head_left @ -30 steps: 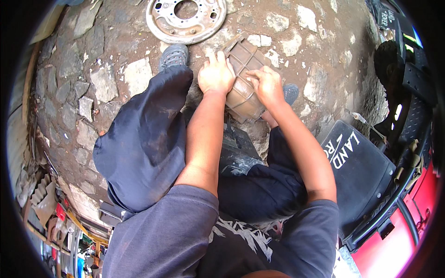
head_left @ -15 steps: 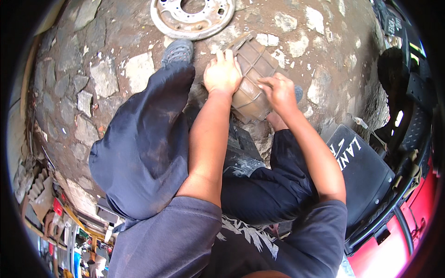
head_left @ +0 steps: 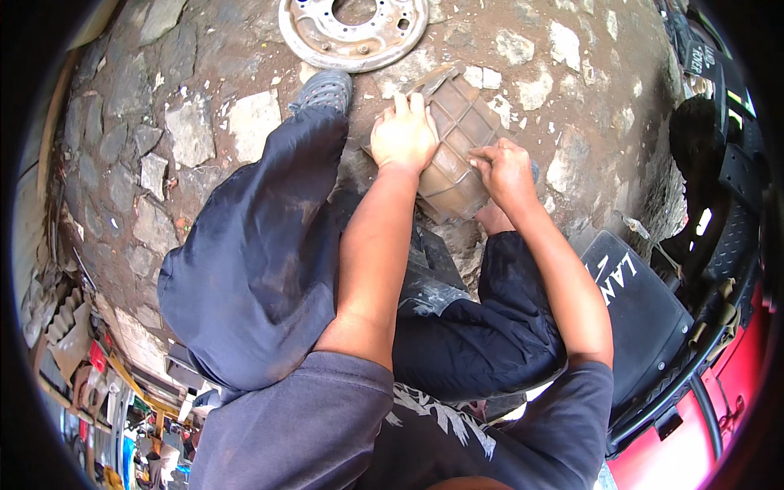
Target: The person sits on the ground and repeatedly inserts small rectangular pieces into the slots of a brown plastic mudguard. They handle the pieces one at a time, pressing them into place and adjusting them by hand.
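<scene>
Ribbed brown casing [head_left: 465, 114] at 1 o'clock of view. Hands apart: left hand [head_left: 404, 135] laid over casing's 9 o'clock edge, cannot tell if gripping; right hand [head_left: 508, 174] at its 4 o'clock, fingertips bunched, contents hidden. Round metal plate [head_left: 314, 37] at 12 o'clock.

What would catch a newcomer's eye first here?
Probably the ribbed brown casing at upper centre, with the left hand on its left side and the right hand at its right. Then the round metal plate at the top, and bright red bodywork at lower right.
</scene>
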A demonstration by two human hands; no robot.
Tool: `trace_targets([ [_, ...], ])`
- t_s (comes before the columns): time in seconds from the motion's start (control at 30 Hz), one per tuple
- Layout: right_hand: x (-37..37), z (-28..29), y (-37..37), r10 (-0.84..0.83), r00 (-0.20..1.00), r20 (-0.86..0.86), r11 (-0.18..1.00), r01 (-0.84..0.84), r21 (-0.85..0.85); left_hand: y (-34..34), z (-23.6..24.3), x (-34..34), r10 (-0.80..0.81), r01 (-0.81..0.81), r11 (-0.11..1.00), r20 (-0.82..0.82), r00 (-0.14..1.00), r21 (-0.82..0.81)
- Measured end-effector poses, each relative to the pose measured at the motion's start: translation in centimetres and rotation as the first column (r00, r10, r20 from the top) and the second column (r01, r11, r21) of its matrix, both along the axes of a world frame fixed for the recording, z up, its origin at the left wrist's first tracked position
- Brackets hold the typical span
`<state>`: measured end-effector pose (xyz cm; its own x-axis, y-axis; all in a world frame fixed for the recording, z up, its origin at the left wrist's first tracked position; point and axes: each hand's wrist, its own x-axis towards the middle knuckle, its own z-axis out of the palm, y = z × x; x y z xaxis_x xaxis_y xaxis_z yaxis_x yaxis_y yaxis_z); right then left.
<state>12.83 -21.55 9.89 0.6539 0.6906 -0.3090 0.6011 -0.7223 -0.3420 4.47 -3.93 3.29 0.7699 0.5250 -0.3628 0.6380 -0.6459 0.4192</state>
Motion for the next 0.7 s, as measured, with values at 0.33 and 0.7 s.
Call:
trace_targets([
  [0.33,-0.3,-1.0,1.2,-0.001,0.999,0.044,0.981,-0.007,0.192,0.0,-0.3,-0.3,0.006,-0.006,1.0,0.0,1.0,0.006],
  [0.7,-0.6,-2.3,2.1,-0.041,0.999,-0.026,0.958,0.047,0.284,0.3,-0.1,-0.3,-0.022,0.024,0.999,-0.069,0.997,0.022],
])
